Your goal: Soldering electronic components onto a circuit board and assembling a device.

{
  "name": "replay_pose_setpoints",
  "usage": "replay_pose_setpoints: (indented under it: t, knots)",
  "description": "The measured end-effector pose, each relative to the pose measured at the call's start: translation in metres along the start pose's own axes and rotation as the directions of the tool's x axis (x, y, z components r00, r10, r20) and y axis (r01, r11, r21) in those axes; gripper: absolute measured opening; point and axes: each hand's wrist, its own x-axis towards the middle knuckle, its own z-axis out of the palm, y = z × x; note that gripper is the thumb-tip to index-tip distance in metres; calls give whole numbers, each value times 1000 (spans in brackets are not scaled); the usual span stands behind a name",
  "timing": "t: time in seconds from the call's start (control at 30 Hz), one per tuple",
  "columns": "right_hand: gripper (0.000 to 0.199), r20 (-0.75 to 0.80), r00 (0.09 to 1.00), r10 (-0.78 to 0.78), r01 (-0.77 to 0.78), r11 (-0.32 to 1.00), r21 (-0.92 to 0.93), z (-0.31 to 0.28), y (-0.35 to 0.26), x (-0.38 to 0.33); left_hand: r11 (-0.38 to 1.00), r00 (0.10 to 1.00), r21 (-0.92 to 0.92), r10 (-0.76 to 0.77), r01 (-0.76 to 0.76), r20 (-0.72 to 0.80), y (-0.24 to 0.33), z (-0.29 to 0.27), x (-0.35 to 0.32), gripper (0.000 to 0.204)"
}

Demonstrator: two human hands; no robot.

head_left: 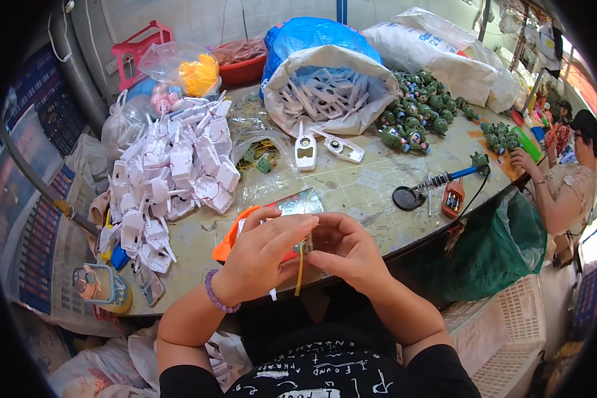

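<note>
Both my hands meet over the near edge of the table. Between their fingertips sits a small green circuit board (303, 247) with a yellow wire (300, 273) hanging from it; the fingers partly cover the board. My left hand (266, 244), with a purple bead bracelet at the wrist, is bent around the board's left side. From the right, my right hand (348, 251) pinches it with thumb and fingers. Under the hands lie an orange object (231, 240) and a flat package with a shiny, printed surface (306, 200), both partly hidden.
White plastic housings (179, 159) are heaped at left, beside a bottle (106, 288) and a phone (150, 286). Ahead are white shells (305, 149) and a full sack (325, 99). Rightward are green toys (414, 116), a soldering iron (458, 174), an orange meter (452, 199) and a co-worker (574, 179).
</note>
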Motion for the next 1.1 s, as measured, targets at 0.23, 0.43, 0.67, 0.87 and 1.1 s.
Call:
replay_pose_setpoints:
  t: [0.23, 0.43, 0.67, 0.87, 1.1]
  knots:
    - [56, 29, 994, 102, -106, 973, 206, -2, 3, 0, 876, 918, -365, -380, 316, -116, 7, 2, -8, 101]
    - [55, 61, 993, 104, -114, 975, 189, 1, 15, -2, 415, 792, -749, -564, 517, 234, 6, 6, 0, 99]
    - [54, 93, 993, 75, -91, 979, 184, -3, 25, 3, 334, 758, -833, -636, 441, 146, 2, 6, 2, 57]
    - [73, -64, 994, -91, 53, 895, -443, -14, 34, 14, 662, 843, -600, -536, 448, 39, -8, 6, 5, 24]
    - [74, -11, 935, -354, 257, 698, -669, -31, 23, 45, 888, 890, -256, -428, 383, -156, -27, 9, 6, 21]
